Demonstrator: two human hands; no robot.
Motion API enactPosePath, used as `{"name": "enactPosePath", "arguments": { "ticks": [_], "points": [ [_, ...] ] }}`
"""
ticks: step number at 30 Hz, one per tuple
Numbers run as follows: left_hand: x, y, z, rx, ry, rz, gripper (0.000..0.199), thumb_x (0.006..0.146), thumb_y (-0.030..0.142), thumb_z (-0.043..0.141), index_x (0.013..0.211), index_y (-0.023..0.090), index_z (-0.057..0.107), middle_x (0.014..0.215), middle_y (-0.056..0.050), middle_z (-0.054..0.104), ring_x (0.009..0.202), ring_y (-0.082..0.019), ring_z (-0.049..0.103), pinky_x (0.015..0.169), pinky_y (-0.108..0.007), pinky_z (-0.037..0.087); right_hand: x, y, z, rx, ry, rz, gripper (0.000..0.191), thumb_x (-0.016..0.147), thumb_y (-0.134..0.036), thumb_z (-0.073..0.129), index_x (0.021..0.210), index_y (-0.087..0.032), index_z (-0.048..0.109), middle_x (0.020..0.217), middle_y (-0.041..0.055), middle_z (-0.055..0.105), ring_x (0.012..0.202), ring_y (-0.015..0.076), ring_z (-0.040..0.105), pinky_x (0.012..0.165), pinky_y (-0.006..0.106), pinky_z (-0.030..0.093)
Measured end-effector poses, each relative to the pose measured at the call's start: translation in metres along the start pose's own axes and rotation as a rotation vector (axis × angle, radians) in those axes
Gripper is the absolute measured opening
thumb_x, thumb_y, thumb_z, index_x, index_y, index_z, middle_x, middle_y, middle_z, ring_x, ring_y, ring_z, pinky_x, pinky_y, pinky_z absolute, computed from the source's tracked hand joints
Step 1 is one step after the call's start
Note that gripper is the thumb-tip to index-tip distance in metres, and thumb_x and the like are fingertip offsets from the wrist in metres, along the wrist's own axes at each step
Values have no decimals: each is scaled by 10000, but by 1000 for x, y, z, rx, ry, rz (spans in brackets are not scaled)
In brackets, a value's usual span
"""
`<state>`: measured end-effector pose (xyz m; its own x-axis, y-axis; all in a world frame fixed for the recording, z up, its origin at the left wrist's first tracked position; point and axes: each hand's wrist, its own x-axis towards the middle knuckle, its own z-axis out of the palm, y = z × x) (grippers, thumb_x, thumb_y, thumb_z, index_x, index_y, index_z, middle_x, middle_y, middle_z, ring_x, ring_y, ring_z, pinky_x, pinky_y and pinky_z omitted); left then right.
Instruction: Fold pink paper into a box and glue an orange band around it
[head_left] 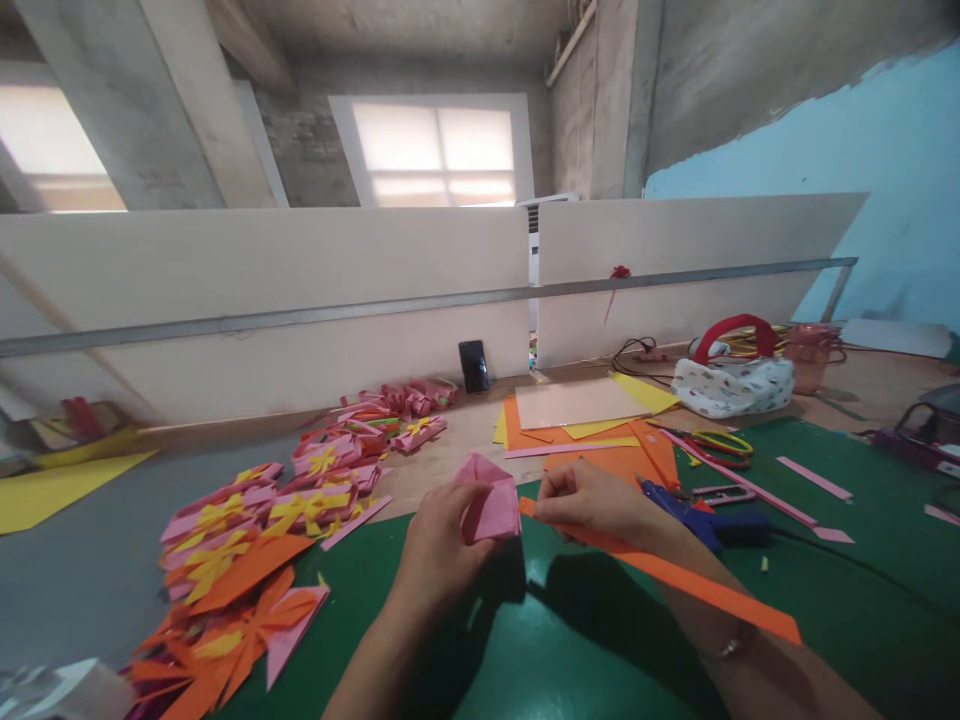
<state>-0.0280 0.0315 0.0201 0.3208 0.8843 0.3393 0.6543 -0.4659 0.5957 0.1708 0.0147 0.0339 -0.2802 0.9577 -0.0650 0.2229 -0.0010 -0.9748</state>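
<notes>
My left hand [442, 545] is closed around a folded pink paper piece [491, 505], its thumb over the near side. Just to the right, my right hand [577, 497] pinches a long orange paper strip [675, 575] near its end. That end sits close to the pink piece's right edge; whether they touch I cannot tell. The strip's long part runs back across my right forearm. Beneath both hands lies a green cutting mat [585, 660]. A blue glue gun [697, 522] rests right of my right hand.
Pink folded pieces with yellow paper flowers [322, 460] and orange paper flowers [240, 635] pile up at left. Ahead are coloured sheets [574, 403] and a standing phone [473, 366]. Scissors [720, 445], pink strips [814, 478] and a red-handled fabric basket [731, 383] lie at right.
</notes>
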Motion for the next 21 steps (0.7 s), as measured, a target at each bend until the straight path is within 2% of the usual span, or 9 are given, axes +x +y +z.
{"name": "enactPosePath", "arguments": {
  "ticks": [4,9,17,21],
  "points": [
    [-1,6,-1,-64,39,-16,407,555,190,663,959,235,678,1007,-98,678,960,-324,577,827,-438,403,1,1,0,-25,-4,13,88,660,-142,585,585,-162,545,425,-64,483,404,66,451,404,175,331],
    [-1,5,0,-75,31,10,441,545,170,667,979,246,670,1031,-92,666,978,-317,570,839,-436,407,4,6,-1,-43,-12,28,76,654,-163,594,599,-166,542,417,-74,465,407,61,442,406,167,316],
    [-3,4,3,141,-16,112,505,569,140,646,1065,233,637,1105,-75,625,1047,-294,513,893,-425,375,5,8,-1,-116,-92,7,95,638,-192,612,570,-156,556,443,-69,482,426,56,413,414,174,282],
    [-6,5,4,196,-62,154,493,569,159,666,1054,247,640,1067,-64,620,1012,-285,516,860,-414,376,6,11,0,-131,-109,18,97,633,-203,613,560,-155,571,437,-75,456,427,57,385,414,182,268]
  ]
}}
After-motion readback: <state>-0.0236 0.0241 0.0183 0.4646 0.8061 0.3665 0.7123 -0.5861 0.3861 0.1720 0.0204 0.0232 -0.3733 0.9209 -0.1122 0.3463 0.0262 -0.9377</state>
